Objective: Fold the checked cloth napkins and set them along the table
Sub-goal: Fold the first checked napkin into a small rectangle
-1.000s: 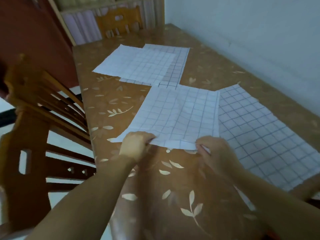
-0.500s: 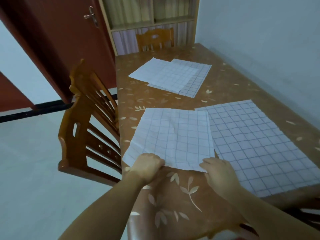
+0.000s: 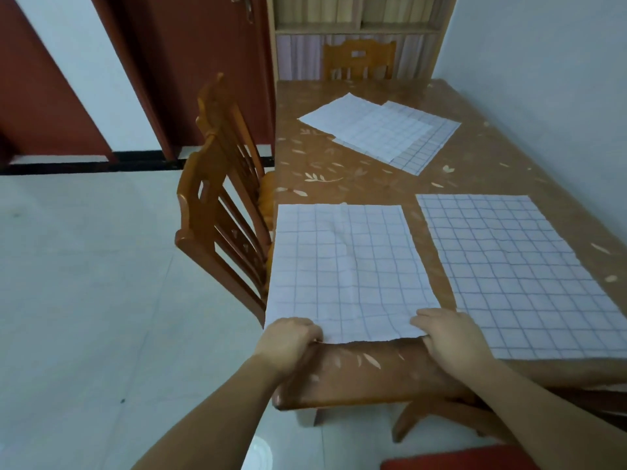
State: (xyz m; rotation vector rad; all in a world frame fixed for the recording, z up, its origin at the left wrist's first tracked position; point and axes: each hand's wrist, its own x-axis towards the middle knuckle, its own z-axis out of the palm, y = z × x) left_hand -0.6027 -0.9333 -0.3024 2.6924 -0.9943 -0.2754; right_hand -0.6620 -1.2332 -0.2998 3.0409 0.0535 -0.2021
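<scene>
The table (image 3: 366, 184), brown with a pale leaf print, fills the right half of the view and runs away from me toward a shelf unit (image 3: 356, 32) at the far wall; its long edge gives me the line along which the napkins are to be set. A wooden chair (image 3: 220, 205) stands pushed in against the left side of the table, and a second chair (image 3: 359, 59) sits at the far end. Four checked cloths lie on the top. The largest in view, an unfolded napkin (image 3: 522, 273), lies flat on my right, just beside the one I am working, with a strip of bare table between them so the two do not drag each other. At the far end, two overlapped napkins (image 3: 380, 130) lie well apart from my work area. The working napkin (image 3: 342, 269) lies flat at the near left corner of the table, its left edge at the table's side. My left hand (image 3: 288, 340) has its fingers curled, pinching the near left corner, and my right hand (image 3: 448, 334) pinches the near right corner. I judge this two-corner hold keeps the near edge taut and square, ready to be carried over to the far edge for a fold.
</scene>
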